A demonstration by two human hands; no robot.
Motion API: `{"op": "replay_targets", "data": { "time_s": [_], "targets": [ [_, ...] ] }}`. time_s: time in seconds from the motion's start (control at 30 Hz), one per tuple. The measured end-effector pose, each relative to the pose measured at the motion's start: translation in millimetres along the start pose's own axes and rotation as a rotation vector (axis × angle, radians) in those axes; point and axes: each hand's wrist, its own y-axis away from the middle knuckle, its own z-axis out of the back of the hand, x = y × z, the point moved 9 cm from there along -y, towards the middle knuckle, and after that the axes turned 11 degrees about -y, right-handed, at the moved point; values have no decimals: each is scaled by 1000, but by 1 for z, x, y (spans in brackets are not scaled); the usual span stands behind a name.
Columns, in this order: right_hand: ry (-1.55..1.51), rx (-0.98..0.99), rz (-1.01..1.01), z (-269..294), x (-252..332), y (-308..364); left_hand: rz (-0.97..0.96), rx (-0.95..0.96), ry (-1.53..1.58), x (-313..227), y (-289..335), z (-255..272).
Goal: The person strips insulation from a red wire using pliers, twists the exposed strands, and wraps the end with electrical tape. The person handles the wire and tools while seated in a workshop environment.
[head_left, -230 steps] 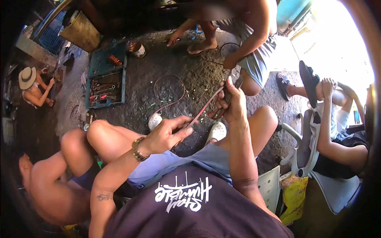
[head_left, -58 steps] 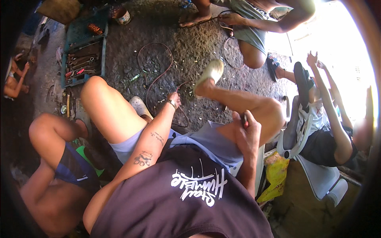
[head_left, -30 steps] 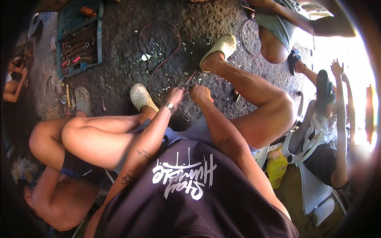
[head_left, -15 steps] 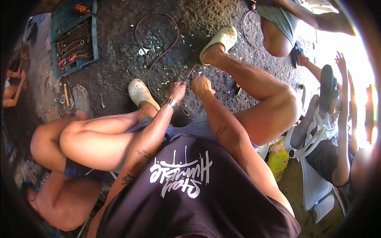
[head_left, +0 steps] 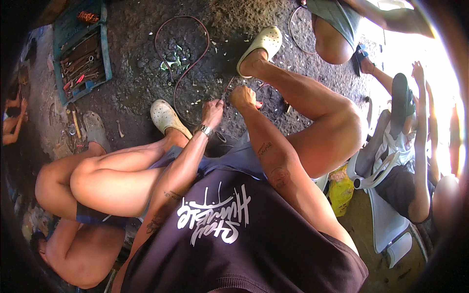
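My left hand [head_left: 212, 113], with a metal watch on its wrist, is closed around a thin reddish-brown cable [head_left: 228, 87], and a strand sticks up past its fingertips. Just right of it and a little farther off, my right hand [head_left: 243, 97] is curled into a fist. Something small and red [head_left: 259, 104] shows at the outer side of that fist; its kind is hidden. A narrow gap parts the two hands, both held low above the ground between my legs. On the dark ground ahead, a brown-red cable [head_left: 209, 43] lies in a wide loop and runs back toward my left hand.
A blue toolbox [head_left: 106, 58] of wrenches lies at far left, with a hammer-like tool [head_left: 76, 124] nearer. My pale clogs [head_left: 264, 44] flank the work. Other people sit left and right; one person's knee [head_left: 334, 44] is at far right. A white chair [head_left: 386, 219] stands right.
The view has shifted slightly, so the scene sits farther left and higher. My hands have drawn a little apart, the right one moving slightly away from me. Both remain closed.
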Motion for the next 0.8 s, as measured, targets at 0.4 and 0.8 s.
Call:
{"op": "replay_targets", "data": {
  "time_s": [0.4,0.8],
  "targets": [
    [14,-26,65,2,-2,-15,48,37,47,-9,5,12],
    [61,-53,146,17,4,0,16,29,-86,-27,15,17]
  ]
}}
